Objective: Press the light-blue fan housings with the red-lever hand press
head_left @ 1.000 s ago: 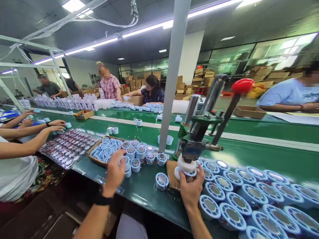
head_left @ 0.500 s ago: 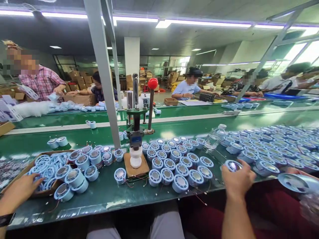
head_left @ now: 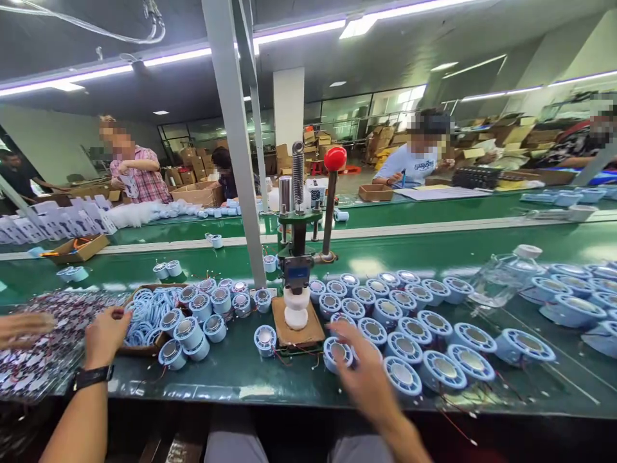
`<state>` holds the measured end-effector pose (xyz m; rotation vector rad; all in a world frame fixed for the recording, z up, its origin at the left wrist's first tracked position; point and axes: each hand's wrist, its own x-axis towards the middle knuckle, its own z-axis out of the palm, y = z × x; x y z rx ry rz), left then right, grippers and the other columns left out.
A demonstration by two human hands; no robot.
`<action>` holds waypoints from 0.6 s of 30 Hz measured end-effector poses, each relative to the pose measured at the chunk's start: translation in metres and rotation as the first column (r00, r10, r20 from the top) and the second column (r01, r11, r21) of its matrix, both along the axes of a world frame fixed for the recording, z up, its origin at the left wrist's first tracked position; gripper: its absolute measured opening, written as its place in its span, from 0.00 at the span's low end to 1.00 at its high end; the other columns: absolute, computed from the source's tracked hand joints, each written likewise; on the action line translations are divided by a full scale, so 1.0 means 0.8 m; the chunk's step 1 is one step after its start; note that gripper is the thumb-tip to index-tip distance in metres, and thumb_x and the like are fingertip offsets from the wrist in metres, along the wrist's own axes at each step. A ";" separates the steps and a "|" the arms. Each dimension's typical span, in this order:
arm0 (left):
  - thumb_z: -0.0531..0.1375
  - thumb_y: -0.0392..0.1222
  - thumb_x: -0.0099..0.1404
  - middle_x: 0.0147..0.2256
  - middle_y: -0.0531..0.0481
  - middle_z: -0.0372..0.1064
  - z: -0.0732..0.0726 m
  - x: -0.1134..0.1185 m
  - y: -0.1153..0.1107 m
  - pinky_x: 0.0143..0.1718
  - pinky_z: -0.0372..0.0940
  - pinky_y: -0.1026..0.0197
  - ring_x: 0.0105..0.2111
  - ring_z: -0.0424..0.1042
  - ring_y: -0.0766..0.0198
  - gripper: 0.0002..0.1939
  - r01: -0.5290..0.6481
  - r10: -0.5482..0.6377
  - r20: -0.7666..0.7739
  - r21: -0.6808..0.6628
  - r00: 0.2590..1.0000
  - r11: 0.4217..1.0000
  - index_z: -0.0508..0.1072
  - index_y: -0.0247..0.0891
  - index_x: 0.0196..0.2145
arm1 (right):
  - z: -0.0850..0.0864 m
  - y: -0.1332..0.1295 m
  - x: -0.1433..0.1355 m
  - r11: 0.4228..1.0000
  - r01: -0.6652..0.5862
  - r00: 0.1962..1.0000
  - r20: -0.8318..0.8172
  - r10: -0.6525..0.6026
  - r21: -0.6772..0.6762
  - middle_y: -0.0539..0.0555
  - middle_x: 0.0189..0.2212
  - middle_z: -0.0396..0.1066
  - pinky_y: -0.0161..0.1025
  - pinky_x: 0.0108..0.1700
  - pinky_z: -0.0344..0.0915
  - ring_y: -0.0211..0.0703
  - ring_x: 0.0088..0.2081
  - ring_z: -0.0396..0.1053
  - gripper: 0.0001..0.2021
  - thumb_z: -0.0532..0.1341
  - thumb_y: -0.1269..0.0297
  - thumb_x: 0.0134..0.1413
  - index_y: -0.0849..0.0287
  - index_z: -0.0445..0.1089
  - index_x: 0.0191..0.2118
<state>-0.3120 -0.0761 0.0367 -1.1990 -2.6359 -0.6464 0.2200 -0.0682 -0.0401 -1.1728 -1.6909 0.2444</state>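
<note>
Many cups (head_left: pixel 402 374) on one table (head_left: pixel 226 363)

Far left: a co-worker's hand (head_left: pixel 24 329), blurred, over a spread of small boards (head_left: pixel 53 363) with dark red wires. Just right of it, the person's left hand (head_left: pixel 103 335), dark band at the wrist, at the near left edge of a cardboard box (head_left: pixel 139 351) of pale blue rings (head_left: pixel 150 307). Thumb and fingers drawn together; cannot tell whether the grip has a ring in it.

Next, a cluster of cups close against the box's right side, at least one stacked on another. One lone cup stands between cluster and press (head_left: pixel 297 254).

Press at centre, lever upright, red knob (head_left: pixel 335 158) on top. Beneath its ram, a white round piece (head_left: pixel 295 318) on a cardboard pad (head_left: pixel 308 332).

Right of the pad, right hand (head_left: pixel 366 370), blurred: fingers spread, grip loose, over the nearest cup. Contact unclear. Beyond, cups in loose rows, grey discs facing up. Farther right, a clear bottle (head_left: pixel 501 273) lies tilted, near more cups.
</note>
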 end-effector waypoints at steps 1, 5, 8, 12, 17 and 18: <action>0.53 0.50 0.65 0.32 0.47 0.74 0.007 0.009 -0.006 0.34 0.62 0.61 0.33 0.72 0.54 0.15 -0.058 0.058 -0.003 0.033 0.998 0.998 0.71 0.35 0.36 | -0.008 0.001 -0.051 0.989 -0.150 0.983 0.104 0.150 -0.012 0.60 0.54 0.69 0.49 0.51 0.71 0.48 0.51 0.71 0.20 0.55 0.69 0.54 0.54 0.70 0.53; 0.56 0.51 0.65 0.31 0.49 0.73 0.006 0.101 -0.032 0.33 0.59 0.63 0.32 0.71 0.58 0.14 -0.015 0.008 0.069 0.101 0.998 0.995 0.71 0.37 0.36 | -0.032 0.017 -0.171 0.926 -0.357 0.851 0.365 0.378 -0.127 0.62 0.59 0.63 0.54 0.60 0.65 0.56 0.62 0.61 0.30 0.56 0.82 0.44 0.57 0.69 0.56; 0.52 0.47 0.69 0.25 0.50 0.71 -0.041 0.201 -0.046 0.31 0.57 0.63 0.27 0.69 0.60 0.15 0.325 -0.307 0.154 -0.113 0.939 0.939 0.69 0.39 0.27 | -0.044 0.013 -0.177 0.898 -0.407 0.830 0.342 0.441 -0.168 0.61 0.56 0.66 0.55 0.59 0.67 0.56 0.58 0.65 0.29 0.58 0.81 0.45 0.58 0.68 0.56; 0.51 0.47 0.71 0.28 0.47 0.74 -0.103 0.285 -0.045 0.32 0.57 0.62 0.30 0.72 0.59 0.17 0.500 -0.438 0.263 -0.259 0.860 0.826 0.71 0.39 0.27 | -0.065 -0.012 -0.139 0.897 -0.403 0.884 0.179 0.433 -0.180 0.59 0.55 0.68 0.53 0.57 0.68 0.52 0.55 0.68 0.22 0.60 0.77 0.49 0.56 0.70 0.51; 0.50 0.51 0.72 0.30 0.40 0.75 -0.110 0.286 -0.052 0.35 0.63 0.58 0.34 0.76 0.51 0.21 0.466 -0.409 0.229 -0.331 0.883 0.821 0.74 0.37 0.30 | -0.088 -0.032 -0.108 0.909 -0.399 0.914 0.036 0.405 -0.119 0.59 0.54 0.69 0.50 0.56 0.69 0.50 0.55 0.68 0.18 0.61 0.71 0.53 0.54 0.70 0.51; 0.51 0.50 0.71 0.35 0.40 0.76 -0.109 0.281 -0.054 0.39 0.65 0.56 0.38 0.76 0.51 0.18 0.510 -0.460 0.224 -0.295 0.859 0.808 0.75 0.37 0.35 | -0.090 -0.033 -0.106 0.911 -0.396 0.916 0.017 0.400 -0.113 0.59 0.54 0.69 0.50 0.56 0.69 0.49 0.55 0.68 0.17 0.61 0.71 0.54 0.54 0.71 0.50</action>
